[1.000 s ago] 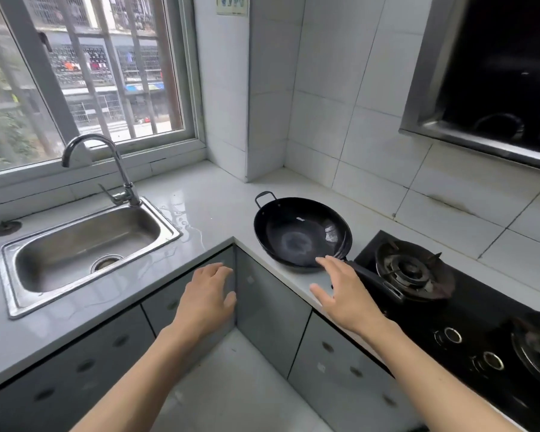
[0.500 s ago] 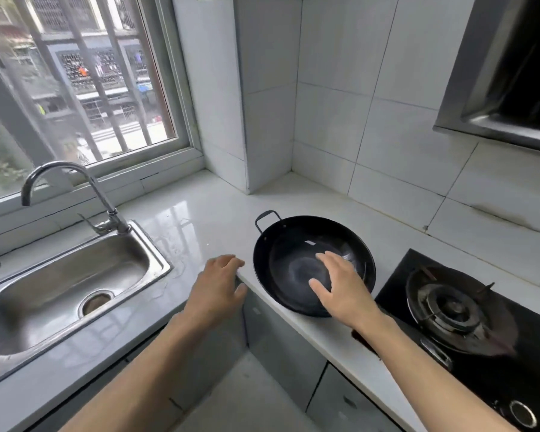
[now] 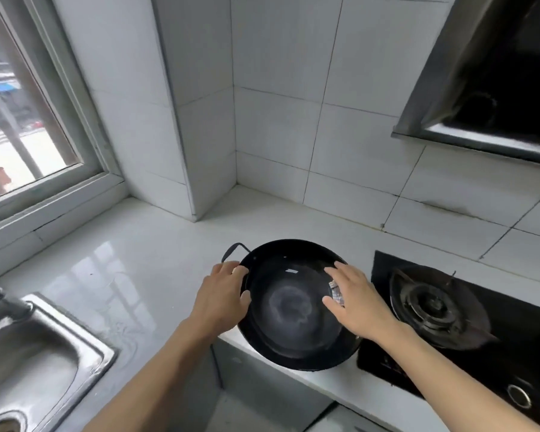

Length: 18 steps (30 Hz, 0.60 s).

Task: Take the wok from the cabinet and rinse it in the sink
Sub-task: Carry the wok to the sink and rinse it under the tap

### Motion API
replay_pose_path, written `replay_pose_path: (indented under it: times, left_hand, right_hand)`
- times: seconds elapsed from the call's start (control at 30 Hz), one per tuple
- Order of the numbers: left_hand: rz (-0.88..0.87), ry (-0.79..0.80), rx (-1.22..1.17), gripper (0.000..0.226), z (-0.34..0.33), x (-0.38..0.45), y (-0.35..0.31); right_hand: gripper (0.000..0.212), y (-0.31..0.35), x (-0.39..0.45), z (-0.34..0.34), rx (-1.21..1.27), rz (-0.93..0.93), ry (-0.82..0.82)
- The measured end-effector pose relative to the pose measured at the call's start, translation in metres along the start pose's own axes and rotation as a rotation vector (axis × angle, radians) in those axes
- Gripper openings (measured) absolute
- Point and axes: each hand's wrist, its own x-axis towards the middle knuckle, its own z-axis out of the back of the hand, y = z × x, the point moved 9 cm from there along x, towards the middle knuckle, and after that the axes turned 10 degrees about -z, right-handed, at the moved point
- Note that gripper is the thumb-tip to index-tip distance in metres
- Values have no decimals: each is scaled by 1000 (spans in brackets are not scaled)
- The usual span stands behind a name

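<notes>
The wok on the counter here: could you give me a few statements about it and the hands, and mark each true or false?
1. The wok sits on the counter between sink and gas burner. True.
2. The wok is inside the sink. False: it is on the counter.
3. The left hand is at the wok's left rim. True.
4. The wok is full of food. False: it looks empty.
5. The right hand is turning a stove knob. False: it is over the wok's right side.

Wok (image 3: 293,310) on counter (image 3: 144,244), between sink (image 3: 44,353) left and stove (image 3: 449,310) right
</notes>
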Motion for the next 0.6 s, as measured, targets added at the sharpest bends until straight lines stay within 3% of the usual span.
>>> replay_pose_path:
  times: [0.33,0.6]
  left_hand:
    - [-156,103,-28,47,-37,49,10]
    - [-123,109,15,46,-42,83,27]
  right_hand:
    - [62,-21,0,-3,-100,-173,-30]
    - [71,-64,5,-20,-69,-261,66]
